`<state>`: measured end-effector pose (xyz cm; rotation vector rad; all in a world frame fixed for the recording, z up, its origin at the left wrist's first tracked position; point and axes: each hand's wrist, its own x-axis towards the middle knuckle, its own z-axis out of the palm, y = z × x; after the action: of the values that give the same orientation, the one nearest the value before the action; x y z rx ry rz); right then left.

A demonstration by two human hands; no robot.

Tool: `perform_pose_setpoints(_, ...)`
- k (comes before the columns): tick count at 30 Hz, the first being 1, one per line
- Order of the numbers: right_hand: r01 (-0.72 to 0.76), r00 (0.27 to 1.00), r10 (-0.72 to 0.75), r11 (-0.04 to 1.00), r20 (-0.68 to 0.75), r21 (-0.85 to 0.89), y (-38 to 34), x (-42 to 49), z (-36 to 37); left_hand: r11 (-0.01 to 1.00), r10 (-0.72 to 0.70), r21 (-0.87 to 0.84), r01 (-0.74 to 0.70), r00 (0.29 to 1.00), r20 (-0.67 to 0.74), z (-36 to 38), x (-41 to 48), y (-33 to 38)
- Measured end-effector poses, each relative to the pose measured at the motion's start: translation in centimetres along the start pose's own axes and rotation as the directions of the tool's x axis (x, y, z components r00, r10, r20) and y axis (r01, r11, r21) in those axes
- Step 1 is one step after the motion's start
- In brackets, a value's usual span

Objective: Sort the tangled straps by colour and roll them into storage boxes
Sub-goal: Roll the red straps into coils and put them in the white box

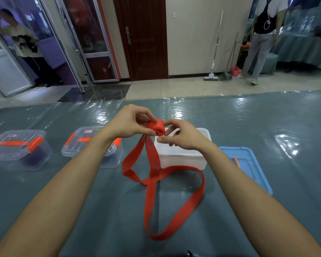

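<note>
We found the left hand (132, 123) and right hand (182, 136) pinching the red roll (157, 127) above the white box (183, 158); its tail (152, 191) looped on the near desk (100, 210). We advised even tension, edges aligned.

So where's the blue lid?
In the head view, the blue lid lies flat on the right side of the table, just right of the white box.
</note>
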<state>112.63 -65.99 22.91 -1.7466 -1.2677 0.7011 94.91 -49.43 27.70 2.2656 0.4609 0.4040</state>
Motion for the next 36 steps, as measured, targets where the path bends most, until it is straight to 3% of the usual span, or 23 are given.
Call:
perform_pose_setpoints(2,0.03,0.999,-0.037,0.979,-0.031,-0.202,-0.5,0.2,-0.9,0.982,0.003,0.19,-0.016,0.997,0.071,-0.4,0.3,0.9)
perform_pose_setpoints(4,0.07,0.997,-0.06,0.959,0.042,-0.276,-1.3,0.5,-1.0,0.946,0.005,0.319,-0.057,0.987,0.159,-0.4,0.7,1.8)
perform_pose_setpoints(8,0.075,0.992,-0.059,0.988,0.114,-0.138,-1.6,0.9,-0.3,0.936,0.026,0.337,-0.1,0.976,0.217,-0.9,1.3,2.5)
perform_pose_setpoints(10,0.083,0.994,-0.085,0.996,0.061,0.032,-1.2,0.6,-0.3,0.968,0.049,0.236,-0.086,0.986,0.161,-1.1,1.1,2.1)
perform_pose_setpoints(14,0.124,0.992,-0.106,0.907,-0.068,0.401,-0.6,0.1,0.1,0.974,0.041,-0.216,-0.061,0.994,-0.097,-0.1,0.1,0.3)
perform_pose_setpoints(19,0.175,0.983,-0.089,0.722,-0.161,0.669,-1.2,0.4,0.6,0.866,-0.02,-0.488,-0.111,0.967,-0.255,1.6,-0.6,-0.7)
perform_pose_setpoints(23,0.141,0.99,-0.061,0.587,-0.13,0.797,-1.3,0.4,1.9,0.847,-0.01,-0.508,-0.157,0.951,-0.31,2.6,-0.3,0.0)
perform_pose_setpoints(26,0.075,0.997,-0.045,0.683,-0.061,0.726,-0.4,0.2,1.6,0.906,0.005,-0.406,-0.118,0.963,-0.269,1.9,-0.3,0.0)
perform_pose_setpoints(30,0.004,1.0,-0.01,0.967,0.023,0.256,-0.1,0.0,-0.5,0.976,0.033,-0.208,-0.064,0.989,-0.146,0.6,-0.5,0.3)
perform_pose_setpoints(33,0.073,0.997,-0.072,0.996,-0.027,0.047,-1.3,0.1,-1.3,0.997,0.075,0.004,-0.075,0.995,-0.071,0.2,-0.1,1.3)
perform_pose_setpoints(36,0.111,0.994,-0.11,0.993,0.021,-0.051,-2.1,0.3,-1.6,0.994,0.071,0.082,-0.07,0.997,-0.013,-0.5,0.4,2.0)
